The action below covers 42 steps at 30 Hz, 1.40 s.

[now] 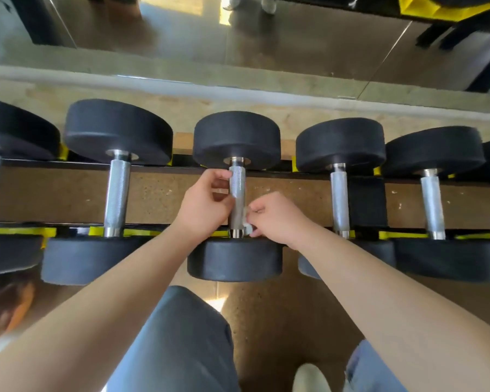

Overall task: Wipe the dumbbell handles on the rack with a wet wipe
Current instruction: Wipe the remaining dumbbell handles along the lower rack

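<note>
**Chrome under a small wipe: where it could go wrong**

We see the middle dumbbell lying in the rack, with both hands on its handle. Our left hand has its fingers curled round the far stretch of the knurled bar, steadying it. Our right hand is closed in a pinch on the wet wipe, a small white wad pressed to the near end of the bar, just beside the collar.

The risks, as we judge them:

- The wad is small and mostly hidden in the fingers, so it could slip out and drop between the rails to the floor, or bare fingertips could rub the steel in its place.
- The knurling may snag and shred the damp tissue.
- If the bar is never rolled, its underside could go unwiped, and the part beneath the left hand is covered too.

Whether the neighbouring handles have been wiped, we cannot tell.

Of writing we can read none — the black rubber heads show no weight figures from this angle, and the yellow cradles carry no legible mark or brand.
</note>
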Motion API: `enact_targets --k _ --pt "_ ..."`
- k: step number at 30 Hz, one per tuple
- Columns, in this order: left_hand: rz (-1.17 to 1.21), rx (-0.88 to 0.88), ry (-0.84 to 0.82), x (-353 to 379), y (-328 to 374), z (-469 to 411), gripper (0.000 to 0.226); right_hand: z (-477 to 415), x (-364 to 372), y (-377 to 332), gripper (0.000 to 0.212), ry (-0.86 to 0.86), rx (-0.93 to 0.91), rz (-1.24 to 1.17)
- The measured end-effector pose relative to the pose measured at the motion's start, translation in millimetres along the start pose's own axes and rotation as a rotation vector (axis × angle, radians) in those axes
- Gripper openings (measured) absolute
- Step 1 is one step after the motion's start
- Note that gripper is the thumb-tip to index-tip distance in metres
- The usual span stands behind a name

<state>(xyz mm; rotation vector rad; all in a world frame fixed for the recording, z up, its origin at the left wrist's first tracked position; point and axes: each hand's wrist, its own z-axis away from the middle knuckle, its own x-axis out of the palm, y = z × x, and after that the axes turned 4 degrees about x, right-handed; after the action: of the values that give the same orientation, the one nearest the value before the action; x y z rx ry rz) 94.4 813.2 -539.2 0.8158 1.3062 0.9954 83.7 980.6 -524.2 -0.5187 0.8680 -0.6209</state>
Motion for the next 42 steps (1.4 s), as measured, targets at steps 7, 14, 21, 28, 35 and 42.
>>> enact_targets --k 7,14,21,28,35,42 --pt "0.056 -0.054 0.034 3 2 -1 0.041 -45 -10 -24 0.023 0.010 -0.009 -0.647" --pt "-0.027 -0.113 0.062 5 -3 -3 0.042 -44 -34 -11 0.033 -0.592 0.239 -0.181" --pt "0.009 -0.172 0.039 6 4 2 0.043 -56 -21 -8 0.050 -0.474 0.188 -0.844" --pt "0.061 -0.203 0.044 4 11 6 0.042 -52 -16 -7 0.049 -0.475 0.242 -0.714" --pt "0.007 -0.170 0.039 5 6 4 0.042 -52 -23 -9 0.036 -0.440 0.155 -0.618" --pt "0.019 -0.173 -0.015 -1 7 2 0.034 -40 -22 -11 0.021 -0.290 0.121 -0.445"
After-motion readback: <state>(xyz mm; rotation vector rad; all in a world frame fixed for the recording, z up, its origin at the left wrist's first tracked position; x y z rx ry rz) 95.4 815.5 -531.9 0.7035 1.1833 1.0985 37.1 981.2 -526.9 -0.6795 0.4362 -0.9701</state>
